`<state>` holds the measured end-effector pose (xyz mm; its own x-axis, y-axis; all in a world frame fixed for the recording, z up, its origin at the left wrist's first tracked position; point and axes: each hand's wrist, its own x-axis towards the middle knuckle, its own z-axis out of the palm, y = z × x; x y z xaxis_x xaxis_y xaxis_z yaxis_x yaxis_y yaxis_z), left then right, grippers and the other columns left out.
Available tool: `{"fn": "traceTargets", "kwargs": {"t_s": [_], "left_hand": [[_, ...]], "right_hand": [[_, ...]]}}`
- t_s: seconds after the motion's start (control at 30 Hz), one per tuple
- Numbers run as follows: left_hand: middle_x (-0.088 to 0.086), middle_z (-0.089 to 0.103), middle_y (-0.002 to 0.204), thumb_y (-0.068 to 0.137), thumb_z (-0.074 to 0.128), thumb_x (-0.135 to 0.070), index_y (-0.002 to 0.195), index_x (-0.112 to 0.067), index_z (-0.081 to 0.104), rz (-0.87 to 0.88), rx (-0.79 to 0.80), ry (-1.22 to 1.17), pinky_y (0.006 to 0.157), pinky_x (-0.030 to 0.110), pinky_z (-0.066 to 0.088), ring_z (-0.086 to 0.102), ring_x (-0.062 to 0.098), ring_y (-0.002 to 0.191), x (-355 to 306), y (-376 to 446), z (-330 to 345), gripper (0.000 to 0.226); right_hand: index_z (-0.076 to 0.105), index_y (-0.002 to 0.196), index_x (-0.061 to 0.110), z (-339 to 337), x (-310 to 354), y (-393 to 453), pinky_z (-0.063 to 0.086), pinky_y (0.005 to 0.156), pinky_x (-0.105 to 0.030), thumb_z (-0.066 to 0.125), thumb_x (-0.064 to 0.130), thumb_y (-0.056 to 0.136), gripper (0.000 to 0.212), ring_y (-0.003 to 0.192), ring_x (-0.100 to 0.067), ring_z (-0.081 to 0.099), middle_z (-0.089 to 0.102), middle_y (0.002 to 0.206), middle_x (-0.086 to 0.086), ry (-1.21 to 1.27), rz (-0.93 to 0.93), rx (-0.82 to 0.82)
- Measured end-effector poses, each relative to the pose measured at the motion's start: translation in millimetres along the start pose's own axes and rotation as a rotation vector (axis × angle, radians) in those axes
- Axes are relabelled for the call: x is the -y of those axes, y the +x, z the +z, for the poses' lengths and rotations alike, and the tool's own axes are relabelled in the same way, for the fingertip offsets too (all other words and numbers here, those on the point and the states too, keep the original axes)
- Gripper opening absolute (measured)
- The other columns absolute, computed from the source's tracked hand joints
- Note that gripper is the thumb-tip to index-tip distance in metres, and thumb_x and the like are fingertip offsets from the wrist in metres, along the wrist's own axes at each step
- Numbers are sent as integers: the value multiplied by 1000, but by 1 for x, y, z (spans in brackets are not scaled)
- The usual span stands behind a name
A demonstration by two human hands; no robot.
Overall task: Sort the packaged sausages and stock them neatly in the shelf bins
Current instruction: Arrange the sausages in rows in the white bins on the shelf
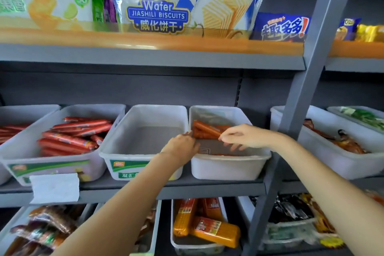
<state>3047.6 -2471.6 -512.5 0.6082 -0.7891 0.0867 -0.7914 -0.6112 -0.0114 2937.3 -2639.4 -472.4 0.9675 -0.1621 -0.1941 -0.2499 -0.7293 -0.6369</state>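
On the middle shelf, a white bin [228, 169] holds a small bundle of orange packaged sausages [205, 130] near its back. My left hand [182, 147] reaches over the bin's left wall and touches the bundle's left end. My right hand [245, 137] pinches the bundle's right end, fingers curled down into the bin. Left of it stands a bin with nothing in it [143, 164]. Further left, another bin [52, 168] is piled with red packaged sausages [72, 137].
A grey shelf upright [299, 97] stands right of my hands. Beyond it sits a bin of dark brown meat packs [340, 141]. The lower shelf has bins with orange sausage logs [207, 226]. Biscuit bags [182, 4] fill the upper shelf. A paper tag [55, 188] hangs from the shelf edge.
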Motion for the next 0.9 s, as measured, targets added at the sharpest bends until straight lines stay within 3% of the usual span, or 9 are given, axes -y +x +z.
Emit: {"fn": "traceTargets", "kwargs": {"t_s": [0.13,0.27,0.37,0.43,0.53,0.6,0.7,0.8,0.9], "left_hand": [[16,43,141,101,32,-31,129,-3,50,-40,-17,-167,97,36,35,47,34,121,-1,-4,-2,43],[12,66,107,86,26,-39,108,-5,64,96,-547,-376,84,36,42,57,32,97,-25,-38,21,56],[9,63,101,87,39,-21,101,-4,65,339,-628,-494,87,30,39,52,23,97,-54,-73,63,34],[11,62,101,86,43,-15,99,-1,65,446,-515,-501,87,29,40,53,26,95,-67,-89,103,29],[12,62,103,82,45,-18,100,-2,65,447,-278,-477,83,31,42,58,32,89,-77,-105,184,31],[12,57,113,85,48,-18,110,-3,63,386,-81,-508,89,34,41,56,34,100,-87,-117,235,32],[6,41,133,94,48,-24,131,-12,48,232,232,-527,97,27,32,42,25,123,-100,-131,302,38],[4,37,137,96,46,-26,134,-15,43,92,429,-514,97,32,38,42,24,124,-107,-145,360,40],[7,42,133,95,47,-28,133,-13,45,-71,508,-544,96,33,40,50,27,117,-103,-158,400,41]], "right_hand": [[59,123,27,16,1,-33,34,90,-14,58,39,90,34,111,-3,49,54,118,18,-302,-40,16],[65,114,18,42,-19,-55,39,88,-22,59,23,92,23,107,-7,53,61,113,7,-351,-245,-509],[67,99,10,81,-40,-87,44,76,-12,59,10,89,12,85,-2,55,61,93,6,-197,-420,-814],[67,97,7,118,-66,-103,47,72,-13,61,6,88,11,78,-6,58,62,88,3,-166,-386,-741],[63,110,12,185,-126,-108,49,78,-26,63,16,89,22,89,-13,61,59,102,2,-131,-44,-403],[60,117,10,236,-174,-107,43,80,-24,65,22,88,32,102,-21,61,60,113,-3,-56,267,-250],[61,111,2,314,-234,-109,39,86,-27,65,23,88,31,112,-29,57,62,117,-17,122,561,-199],[35,142,4,380,-277,-106,32,104,-29,66,45,82,79,130,-26,44,45,142,-15,53,704,-89],[12,149,4,420,-290,-91,27,112,-40,61,69,73,112,138,-33,29,26,150,-21,-122,816,-54]]}}
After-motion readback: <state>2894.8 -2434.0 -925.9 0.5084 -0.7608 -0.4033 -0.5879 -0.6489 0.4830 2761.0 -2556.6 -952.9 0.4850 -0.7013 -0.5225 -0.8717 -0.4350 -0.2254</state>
